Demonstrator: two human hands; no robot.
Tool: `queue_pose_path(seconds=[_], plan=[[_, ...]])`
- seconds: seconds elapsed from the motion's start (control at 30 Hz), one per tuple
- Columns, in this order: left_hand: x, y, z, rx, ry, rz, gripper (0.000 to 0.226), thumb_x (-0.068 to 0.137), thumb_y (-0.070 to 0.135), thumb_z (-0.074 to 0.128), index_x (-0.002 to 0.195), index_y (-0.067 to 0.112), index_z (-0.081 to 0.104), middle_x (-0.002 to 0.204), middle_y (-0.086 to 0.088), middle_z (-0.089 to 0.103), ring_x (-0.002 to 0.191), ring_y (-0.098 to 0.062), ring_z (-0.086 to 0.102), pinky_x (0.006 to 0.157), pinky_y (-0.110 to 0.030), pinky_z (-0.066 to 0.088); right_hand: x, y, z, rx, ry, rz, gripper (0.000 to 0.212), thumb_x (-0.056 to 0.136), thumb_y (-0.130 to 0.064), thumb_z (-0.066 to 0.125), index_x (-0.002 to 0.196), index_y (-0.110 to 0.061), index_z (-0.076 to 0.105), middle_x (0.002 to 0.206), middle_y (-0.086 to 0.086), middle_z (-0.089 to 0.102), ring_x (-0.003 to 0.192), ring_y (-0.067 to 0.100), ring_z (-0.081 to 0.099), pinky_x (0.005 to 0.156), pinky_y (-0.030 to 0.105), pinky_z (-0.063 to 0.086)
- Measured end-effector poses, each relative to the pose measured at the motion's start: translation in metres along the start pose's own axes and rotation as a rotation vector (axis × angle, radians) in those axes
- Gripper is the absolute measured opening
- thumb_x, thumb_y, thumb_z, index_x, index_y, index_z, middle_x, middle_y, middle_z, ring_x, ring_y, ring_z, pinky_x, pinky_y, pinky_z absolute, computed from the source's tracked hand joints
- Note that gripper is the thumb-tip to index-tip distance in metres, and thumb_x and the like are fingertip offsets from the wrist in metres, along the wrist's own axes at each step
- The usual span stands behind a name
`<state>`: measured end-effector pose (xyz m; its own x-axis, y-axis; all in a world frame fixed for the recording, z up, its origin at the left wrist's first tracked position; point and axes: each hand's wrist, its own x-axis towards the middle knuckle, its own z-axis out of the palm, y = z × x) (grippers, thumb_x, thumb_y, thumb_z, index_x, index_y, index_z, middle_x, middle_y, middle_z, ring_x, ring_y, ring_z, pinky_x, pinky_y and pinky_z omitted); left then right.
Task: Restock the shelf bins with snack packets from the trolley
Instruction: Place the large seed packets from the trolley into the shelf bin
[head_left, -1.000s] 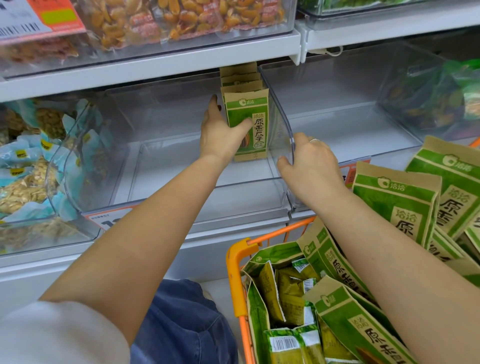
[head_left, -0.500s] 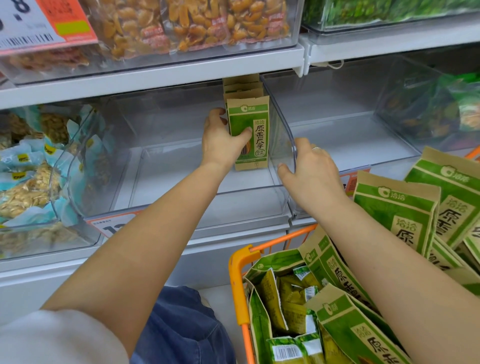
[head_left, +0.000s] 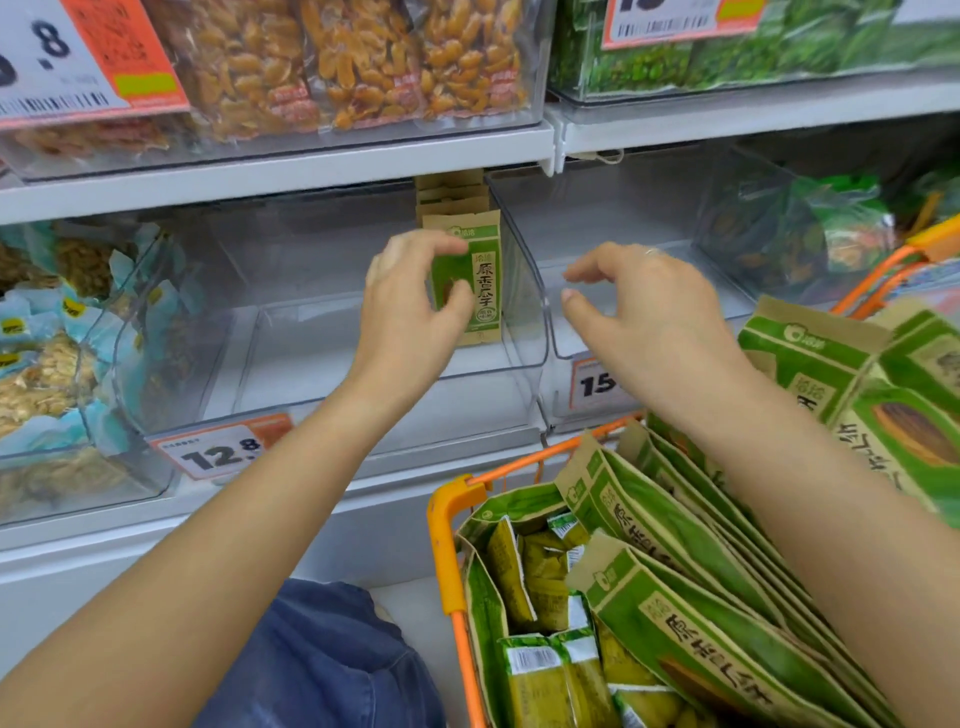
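Note:
A row of green-and-brown snack packets (head_left: 485, 280) stands upright against the right wall of a clear shelf bin (head_left: 311, 364). My left hand (head_left: 410, 312) hovers in front of the front packet's left side, fingers and thumb curled and apart; whether they touch it I cannot tell. My right hand (head_left: 649, 312) is open with curled fingers, just right of the bin's wall and off it. Below, the orange trolley (head_left: 447, 519) holds several more of the same packets (head_left: 675, 525), some upright, some lying.
A second clear bin (head_left: 623, 249) sits to the right, with green bags (head_left: 831, 228) beyond it. Blue-edged nut packets (head_left: 41, 364) fill the left bin. Bins of orange snacks (head_left: 337, 62) line the shelf above. Price tags (head_left: 218, 452) hang on the shelf edge. My knee (head_left: 322, 660) is below.
My right hand has let go of the bin's wall and lifted off it. My left hand has drawn back from the side of the packet row toward me.

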<state>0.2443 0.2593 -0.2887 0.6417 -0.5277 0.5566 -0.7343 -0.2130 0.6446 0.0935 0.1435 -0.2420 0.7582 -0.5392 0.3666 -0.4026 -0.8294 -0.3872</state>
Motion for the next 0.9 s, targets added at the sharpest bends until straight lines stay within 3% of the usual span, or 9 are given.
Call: queue_pose_path(seconds=[0.17, 0.23, 0.33, 0.43, 0.5, 0.6, 0.7, 0.8, 0.9], plan=[[-0.039, 0.019, 0.016, -0.124, -0.141, 0.074, 0.02, 0.084, 0.016, 0.056, 0.098, 0.026, 0.065, 0.107, 0.014, 0.06, 0.111, -0.011, 0.054, 0.091, -0.037, 0.047, -0.036, 0.025, -0.055, -0.325, -0.055, 0.042, 0.037, 0.088, -0.051, 0.054, 0.111, -0.023, 0.063, 0.105, 0.004, 0.067, 0.101, 0.03, 0.058, 0.078, 0.038, 0.042], [-0.048, 0.021, 0.023, -0.198, -0.232, 0.031, 0.018, 0.085, 0.019, 0.054, 0.096, 0.029, 0.064, 0.104, 0.012, 0.061, 0.108, -0.011, 0.055, 0.086, -0.034, 0.049, -0.044, 0.035, -0.066, -0.456, -0.21, 0.112, 0.04, 0.081, -0.062, 0.058, 0.086, -0.023, 0.065, 0.08, 0.003, 0.063, 0.08, 0.029, 0.053, 0.068, 0.036, 0.04], [-0.05, 0.027, 0.026, -0.206, -0.337, 0.019, 0.014, 0.09, 0.019, 0.057, 0.096, 0.027, 0.065, 0.105, 0.01, 0.062, 0.107, -0.007, 0.055, 0.083, -0.029, 0.049, -0.047, 0.037, -0.069, -0.401, -0.264, 0.112, 0.04, 0.083, -0.052, 0.063, 0.06, -0.022, 0.05, 0.06, -0.002, 0.046, 0.069, 0.027, 0.044, 0.06, 0.034, 0.034], [-0.048, 0.041, 0.024, -0.397, -0.38, -0.067, 0.008, 0.091, 0.026, 0.06, 0.095, 0.03, 0.065, 0.104, 0.013, 0.065, 0.104, -0.002, 0.057, 0.084, -0.024, 0.047, -0.04, 0.025, -0.076, -0.264, -0.036, 0.045, 0.038, 0.088, -0.048, 0.058, 0.066, -0.019, 0.048, 0.064, 0.0, 0.05, 0.071, 0.028, 0.049, 0.058, 0.034, 0.033], [-0.047, 0.047, 0.025, -0.607, -0.443, -0.153, 0.023, 0.083, 0.044, 0.057, 0.101, 0.032, 0.064, 0.107, 0.013, 0.066, 0.105, -0.003, 0.059, 0.09, -0.022, 0.047, -0.031, 0.012, -0.083, -0.113, 0.083, -0.004, 0.038, 0.089, -0.049, 0.058, 0.075, -0.014, 0.057, 0.068, 0.006, 0.057, 0.069, 0.028, 0.052, 0.057, 0.035, 0.037], [-0.04, 0.05, 0.023, -0.838, -0.486, -0.24, 0.04, 0.077, 0.05, 0.055, 0.111, 0.029, 0.06, 0.114, 0.004, 0.065, 0.111, -0.015, 0.059, 0.096, -0.035, 0.045, -0.013, -0.002, -0.082, 0.112, 0.181, -0.057, 0.051, 0.088, -0.048, 0.06, 0.077, 0.001, 0.055, 0.066, 0.015, 0.052, 0.06, 0.022, 0.044, 0.054, 0.032, 0.031], [-0.029, 0.051, 0.009, -0.937, -0.418, -0.261, 0.023, 0.084, 0.03, 0.06, 0.105, 0.022, 0.064, 0.102, 0.005, 0.071, 0.099, -0.014, 0.065, 0.089, -0.032, 0.051, 0.004, -0.011, -0.058, 0.303, 0.207, -0.059, 0.05, 0.087, -0.048, 0.06, 0.073, 0.0, 0.057, 0.055, 0.001, 0.044, 0.053, 0.009, 0.039, 0.05, 0.029, 0.033], [-0.017, 0.043, -0.005, -0.909, -0.302, -0.386, 0.014, 0.083, 0.021, 0.064, 0.094, 0.014, 0.069, 0.089, -0.001, 0.073, 0.081, -0.016, 0.068, 0.075, -0.03, 0.055, 0.017, -0.011, -0.028, 0.412, 0.134, 0.024, 0.045, 0.087, -0.051, 0.056, 0.076, -0.009, 0.066, 0.05, -0.013, 0.055, 0.05, 0.002, 0.052, 0.055, 0.036, 0.047], [-0.003, 0.023, -0.017, -0.954, -0.271, -0.686, 0.016, 0.081, 0.025, 0.068, 0.089, 0.011, 0.071, 0.083, -0.008, 0.073, 0.066, -0.02, 0.068, 0.061, -0.028, 0.055, 0.026, -0.008, -0.002, 0.382, 0.061, 0.128, 0.057, 0.094, -0.059, 0.038, 0.087, -0.011, 0.066, 0.077, -0.002, 0.07, 0.079, 0.018, 0.067, 0.071, 0.037, 0.049]])
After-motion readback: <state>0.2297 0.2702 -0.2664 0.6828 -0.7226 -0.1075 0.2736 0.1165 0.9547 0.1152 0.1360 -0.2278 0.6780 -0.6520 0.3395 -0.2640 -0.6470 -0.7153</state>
